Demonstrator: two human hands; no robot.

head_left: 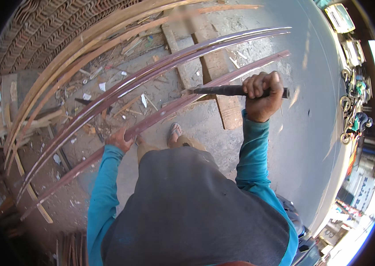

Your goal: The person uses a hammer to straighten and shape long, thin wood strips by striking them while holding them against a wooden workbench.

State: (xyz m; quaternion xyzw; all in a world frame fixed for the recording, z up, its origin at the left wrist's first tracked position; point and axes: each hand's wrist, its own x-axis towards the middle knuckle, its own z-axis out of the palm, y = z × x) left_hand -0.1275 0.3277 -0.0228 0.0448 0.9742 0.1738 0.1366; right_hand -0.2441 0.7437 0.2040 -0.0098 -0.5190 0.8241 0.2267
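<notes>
Left fingers (123, 134) wrapped on the red-brown pole (165, 111), which extends both sides of them; right fingers (252, 86) clenched round a dark tool (223, 90), its tip leftward of them by the pole, contact unclear.

Looks like your right hand (263, 91) is balled up tight, fingers curled right over, with that forearm (254, 150) stretched out in front of you. Your left hand (119, 140) sits closer in and off to your left, fingers bent into a grip, left forearm (105, 177) angled forward. Both arms are sleeved to about the wrist, hands well apart.
</notes>
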